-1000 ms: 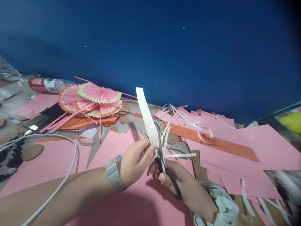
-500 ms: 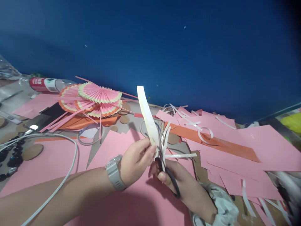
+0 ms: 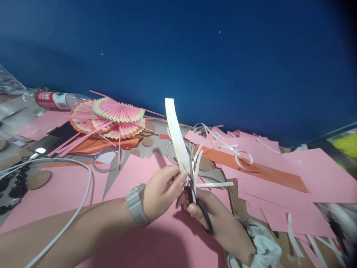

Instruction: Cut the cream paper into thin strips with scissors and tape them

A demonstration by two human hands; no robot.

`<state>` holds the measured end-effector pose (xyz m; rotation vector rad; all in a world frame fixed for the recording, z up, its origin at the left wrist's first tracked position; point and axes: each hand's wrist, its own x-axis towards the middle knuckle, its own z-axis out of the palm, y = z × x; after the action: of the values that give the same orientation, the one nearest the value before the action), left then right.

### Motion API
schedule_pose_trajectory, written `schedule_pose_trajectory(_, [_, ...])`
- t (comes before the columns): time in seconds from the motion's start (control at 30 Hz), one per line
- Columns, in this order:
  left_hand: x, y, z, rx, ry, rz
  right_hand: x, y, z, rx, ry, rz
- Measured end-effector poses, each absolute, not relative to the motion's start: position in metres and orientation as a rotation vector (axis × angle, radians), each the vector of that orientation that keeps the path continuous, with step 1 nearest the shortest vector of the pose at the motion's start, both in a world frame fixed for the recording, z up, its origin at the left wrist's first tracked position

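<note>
My left hand (image 3: 163, 191), with a grey watch (image 3: 136, 204) on its wrist, pinches the lower end of a long white and pale yellow paper strip (image 3: 176, 136). The strip stands up and leans slightly left. My right hand (image 3: 208, 208) grips black-handled scissors (image 3: 205, 216), blades pointing up beside the strip's lower right edge. Whether the blades touch the paper I cannot tell. Thin white offcuts (image 3: 197, 163) hang close by the blades. Pink paper sheets (image 3: 145, 242) lie beneath both hands.
Pleated pink paper fans (image 3: 119, 113) lie at the back left near a plastic bottle (image 3: 52, 100). A white cable (image 3: 88, 182) crosses above my left forearm. On the right, pink sheets (image 3: 279, 201) are piled with an orange strip (image 3: 259, 169). Behind rises a blue wall (image 3: 178, 56).
The paper strip has shifted slightly right and up, and stands a little straighter. My left fingers have moved slightly right with it. The scissors have barely moved.
</note>
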<state>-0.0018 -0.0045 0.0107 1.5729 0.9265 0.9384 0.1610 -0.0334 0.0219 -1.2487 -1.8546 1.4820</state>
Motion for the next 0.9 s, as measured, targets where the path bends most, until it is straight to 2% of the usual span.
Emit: schedule_pose_trajectory(0.9, [-0.0011, -0.0043, 0.0137, 1.583, 0.914, 0.916, 0.1615, -0.0324, 0.0202, -1.225, -1.88, 1.415])
